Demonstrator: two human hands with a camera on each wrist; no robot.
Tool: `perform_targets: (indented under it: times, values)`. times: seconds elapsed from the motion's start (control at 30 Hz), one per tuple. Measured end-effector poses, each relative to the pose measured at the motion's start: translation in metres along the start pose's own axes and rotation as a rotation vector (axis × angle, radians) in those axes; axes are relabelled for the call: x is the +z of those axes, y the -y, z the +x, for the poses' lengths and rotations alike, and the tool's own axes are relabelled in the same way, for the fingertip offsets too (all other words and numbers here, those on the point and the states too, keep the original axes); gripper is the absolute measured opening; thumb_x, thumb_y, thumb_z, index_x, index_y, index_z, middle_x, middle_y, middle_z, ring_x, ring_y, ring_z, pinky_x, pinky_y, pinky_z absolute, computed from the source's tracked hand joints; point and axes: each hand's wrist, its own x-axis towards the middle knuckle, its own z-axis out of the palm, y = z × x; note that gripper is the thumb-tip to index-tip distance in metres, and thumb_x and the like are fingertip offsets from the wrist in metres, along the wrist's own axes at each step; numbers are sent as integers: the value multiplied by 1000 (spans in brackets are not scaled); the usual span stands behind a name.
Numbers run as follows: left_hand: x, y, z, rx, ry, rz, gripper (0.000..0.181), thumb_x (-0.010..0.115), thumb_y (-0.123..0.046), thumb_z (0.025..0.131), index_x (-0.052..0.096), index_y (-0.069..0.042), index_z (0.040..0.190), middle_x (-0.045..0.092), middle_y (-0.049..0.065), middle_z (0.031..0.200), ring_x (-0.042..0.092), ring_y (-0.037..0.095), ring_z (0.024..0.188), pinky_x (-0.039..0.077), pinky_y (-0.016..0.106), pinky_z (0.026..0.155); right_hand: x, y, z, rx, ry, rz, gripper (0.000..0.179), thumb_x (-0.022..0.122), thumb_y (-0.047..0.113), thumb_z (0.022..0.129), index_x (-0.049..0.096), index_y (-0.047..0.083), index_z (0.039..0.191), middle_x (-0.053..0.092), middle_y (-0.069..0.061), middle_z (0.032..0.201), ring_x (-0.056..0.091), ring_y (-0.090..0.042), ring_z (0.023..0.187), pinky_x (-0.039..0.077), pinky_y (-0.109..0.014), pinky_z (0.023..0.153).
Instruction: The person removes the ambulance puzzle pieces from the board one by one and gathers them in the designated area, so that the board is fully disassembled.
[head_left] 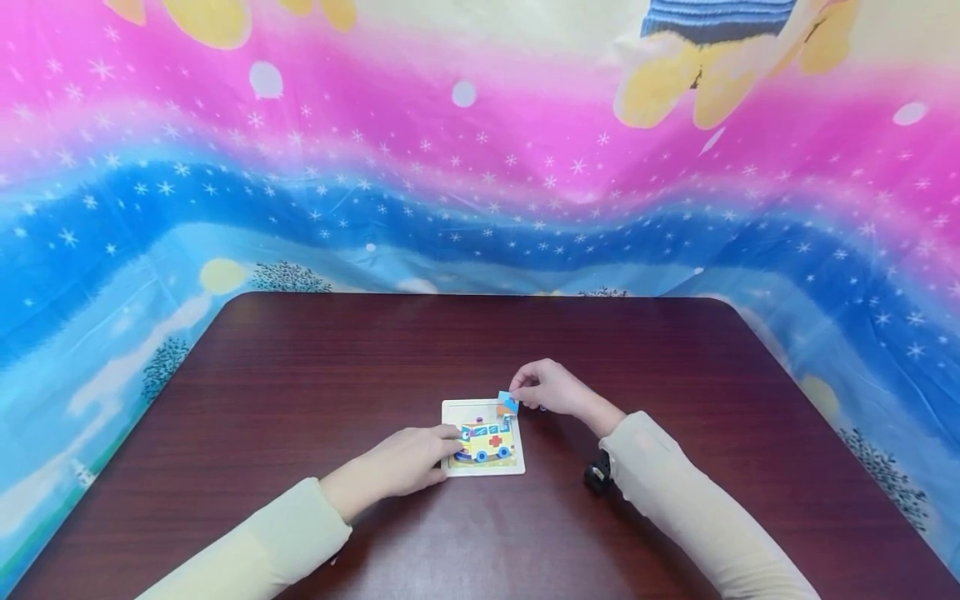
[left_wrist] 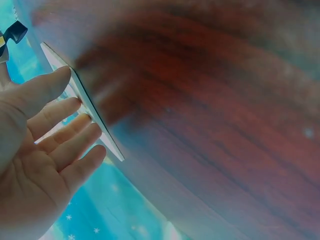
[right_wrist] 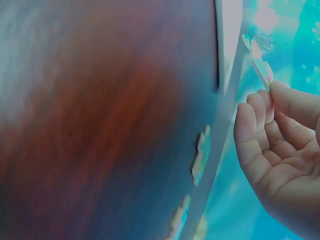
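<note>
A square jigsaw puzzle board (head_left: 483, 472) with a yellow ambulance picture lies flat on the table. My left hand (head_left: 411, 460) rests at its left edge, fingers fairly straight and reaching over the picture; in the left wrist view the thumb is beside the board's edge (left_wrist: 95, 115). Between thumb and fingertips, my right hand (head_left: 555, 388) pinches a blue and orange puzzle piece (head_left: 507, 403) over the board's upper right corner. That piece (right_wrist: 260, 67) appears tilted and nearly edge-on in the right wrist view.
Two loose puzzle pieces, one (right_wrist: 201, 156) farther up and another (right_wrist: 179, 220) lower, lie on the table near my right hand. The dark brown table (head_left: 337, 358) ends at a colourful curtain (head_left: 480, 192). A black wrist device (head_left: 597, 475) sits under the right sleeve.
</note>
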Motion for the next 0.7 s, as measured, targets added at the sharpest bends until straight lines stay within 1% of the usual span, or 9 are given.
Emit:
perform_targets:
  times: [0.1,0.13,0.2,0.27,0.3,0.33,0.4,0.5,0.7]
  values:
    - [1,1,-1,6,-2,10,34,71,-15,81,65,-4,112,56,9,118,59,17,96,50,29,78,-9,-1,-3,1,-11,31,4,64,9,86,66,5,85,58,-6,68,52,-21,59,46,-31,52]
    - [2,1,-1,6,-1,13,34,71,-15,81,65,-4,112,56,8,119,59,17,97,50,29,79,-12,-1,-4,7,-13,38,5,64,10,87,66,6,85,58,-7,69,52,-24,58,43,-30,49]
    - [2,1,-2,8,0,14,35,71,-15,80,65,-4,113,56,9,120,59,19,100,49,30,81,-19,-1,-7,23,-19,44,5,63,11,87,65,7,86,57,-9,69,49,-24,55,39,-28,45]
    - [3,2,-3,7,3,10,35,71,-15,81,64,-3,114,56,9,120,57,19,104,48,31,84,-26,-3,-10,35,-25,45,6,63,12,88,65,7,87,57,-11,71,48,-26,55,35,-28,41]
    - [3,2,-4,9,4,9,36,71,-15,81,64,-3,114,56,9,120,57,20,105,48,31,85,-29,-4,-11,36,-29,42,6,62,13,88,66,7,88,58,-12,73,50,-27,57,37,-29,42]
    - [3,3,-4,10,3,10,36,70,-15,81,64,-3,114,56,8,120,56,20,107,48,31,86,-33,-5,-13,38,-31,41,7,62,14,88,66,7,89,59,-12,75,50,-27,59,40,-31,43]
    - [3,3,-6,16,-2,5,36,70,-16,81,64,-3,114,56,9,120,55,20,109,47,32,87,-40,-9,-15,32,-38,49,8,62,13,88,66,6,89,61,-13,78,53,-27,64,46,-36,50]
    - [1,3,-8,12,-6,4,36,70,-17,82,64,-3,115,55,11,123,53,22,112,46,34,89,-51,-18,-18,25,-49,60,11,63,14,88,66,3,90,62,-14,80,56,-27,72,50,-43,65]
    - [-2,4,-13,-21,7,-10,43,70,-23,82,61,-3,120,51,15,130,49,25,118,43,38,93,-73,-37,-27,53,-59,76,14,63,14,88,65,0,92,63,-13,83,59,-31,75,51,-47,73]
